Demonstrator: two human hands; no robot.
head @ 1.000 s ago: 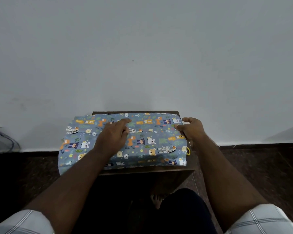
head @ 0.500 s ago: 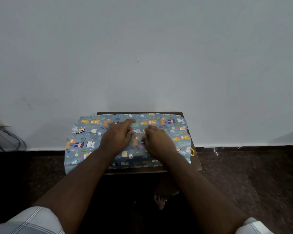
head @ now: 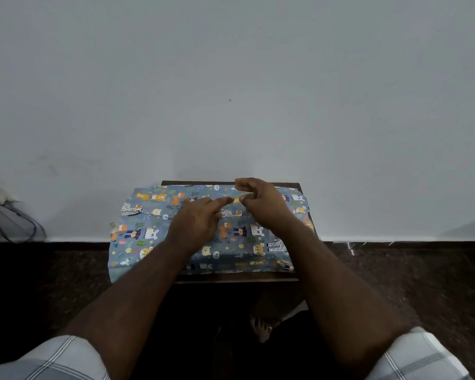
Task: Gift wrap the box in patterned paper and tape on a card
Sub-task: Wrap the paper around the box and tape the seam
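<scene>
Your left hand [head: 196,223] lies flat, fingers straight, pinning the patterned paper [head: 209,229] over the box on the tabletop [head: 296,277]; your right hand [head: 261,204] curls above the seam, probably pinching tape, though I cannot tell

Blue animal-print wrapping paper [head: 154,231] covers small dark wooden tabletop [head: 239,277], overhanging its left edge. Left hand [head: 196,223] rests on paper mid-left, right hand [head: 261,204] just right (raised, toward wall). Grey cables [head: 14,223] on floor far left.
</scene>
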